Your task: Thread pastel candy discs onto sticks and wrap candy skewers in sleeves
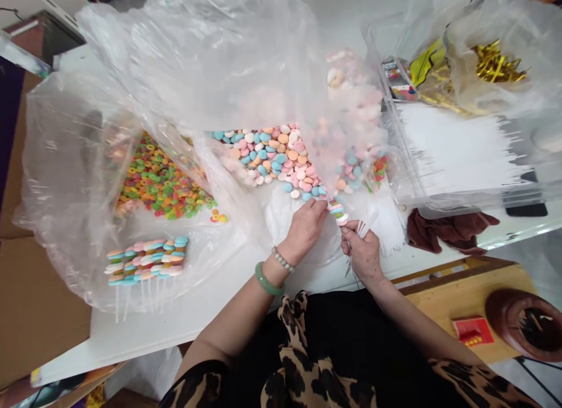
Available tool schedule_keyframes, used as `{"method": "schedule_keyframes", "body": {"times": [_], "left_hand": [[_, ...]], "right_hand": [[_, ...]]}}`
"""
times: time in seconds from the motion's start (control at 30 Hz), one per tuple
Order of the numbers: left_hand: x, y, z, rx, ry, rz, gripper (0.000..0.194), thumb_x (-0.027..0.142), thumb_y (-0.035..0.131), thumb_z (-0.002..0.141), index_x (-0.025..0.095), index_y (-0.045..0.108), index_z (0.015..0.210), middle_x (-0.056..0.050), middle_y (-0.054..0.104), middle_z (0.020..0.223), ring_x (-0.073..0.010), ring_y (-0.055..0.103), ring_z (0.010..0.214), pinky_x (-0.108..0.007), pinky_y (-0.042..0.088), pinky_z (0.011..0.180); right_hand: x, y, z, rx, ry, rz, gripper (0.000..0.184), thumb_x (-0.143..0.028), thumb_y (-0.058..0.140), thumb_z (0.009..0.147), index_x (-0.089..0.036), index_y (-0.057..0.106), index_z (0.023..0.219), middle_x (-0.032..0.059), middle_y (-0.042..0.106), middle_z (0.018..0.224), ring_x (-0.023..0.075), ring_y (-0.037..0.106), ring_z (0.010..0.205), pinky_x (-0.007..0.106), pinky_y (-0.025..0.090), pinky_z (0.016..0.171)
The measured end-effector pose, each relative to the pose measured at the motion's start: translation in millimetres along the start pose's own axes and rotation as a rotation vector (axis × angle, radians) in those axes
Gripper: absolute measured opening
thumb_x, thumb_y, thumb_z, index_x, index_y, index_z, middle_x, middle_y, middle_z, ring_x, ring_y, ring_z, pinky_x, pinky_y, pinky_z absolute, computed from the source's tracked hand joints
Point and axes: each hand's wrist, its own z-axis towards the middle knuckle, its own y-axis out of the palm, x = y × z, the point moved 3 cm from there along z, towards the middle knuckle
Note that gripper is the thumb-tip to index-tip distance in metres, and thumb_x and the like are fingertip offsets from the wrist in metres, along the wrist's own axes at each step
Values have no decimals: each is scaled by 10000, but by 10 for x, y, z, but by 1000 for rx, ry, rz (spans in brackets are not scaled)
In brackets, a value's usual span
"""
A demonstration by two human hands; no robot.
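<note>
My left hand (306,228) pinches a pastel candy at the top of a short stack of candies (338,211) threaded on a white stick. My right hand (362,251) is closed around that stick and a few spare white sticks (366,226) fanned above the knuckles. Just beyond my hands lies a heap of loose pastel heart-shaped candies (276,153) inside an open clear plastic bag (211,62). A green bangle and a bead bracelet sit on my left wrist.
Finished candy skewers (147,260) lie at the left on plastic. Colourful ring candies (160,182) fill another bag behind them. A clear tray of white sticks (456,147) stands right, gold twist ties (498,65) behind it. A brown cloth (448,228) lies beside the tray.
</note>
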Motion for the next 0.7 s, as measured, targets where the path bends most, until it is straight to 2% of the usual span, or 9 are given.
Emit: {"method": "schedule_keyframes", "body": {"times": [0.17,0.37,0.47,0.57,0.63,0.7], "left_hand": [[-15,223,94,-64,127,372,271,161,375,945,154,588,1111,-114,590,1040,-219,566,922,-325,437,779],[-18,240,-46,-102,206,577,357,132,353,937,118,501,1261,-176,565,1194,-248,572,976,-387,453,825],[-32,188,-14,-87,180,488,331,154,383,936,139,540,1227,-147,590,1138,-243,558,994,-381,440,856],[-88,117,100,-32,39,233,266,172,421,922,181,632,1085,-81,619,941,-206,572,895,-327,448,804],[-116,90,155,4,-31,131,245,176,436,915,190,662,1009,-63,619,878,-192,576,838,-307,450,765],[-101,97,162,-3,9,161,251,161,436,915,182,662,1021,-80,634,929,-206,580,880,-320,448,793]], "right_hand": [[-34,4,-3,-22,2,-1,212,-386,639,782,-192,584,847,-76,449,575,78,403,413,215,305,389],[-66,-15,-12,-31,-7,21,196,-367,649,794,-187,586,840,-75,445,566,75,408,411,217,300,396],[-71,-14,-16,-38,-3,13,206,-376,649,790,-185,585,831,-71,451,566,78,414,414,220,305,398],[-72,-16,-22,-33,-4,-3,207,-382,642,790,-187,581,826,-68,461,572,81,415,416,221,314,399],[-68,-19,-27,-35,0,-11,211,-389,639,793,-189,582,832,-66,470,587,80,416,416,222,315,395],[-62,-21,-29,-42,9,-19,216,-394,640,796,-188,587,835,-62,478,600,79,420,416,223,310,391]]}}
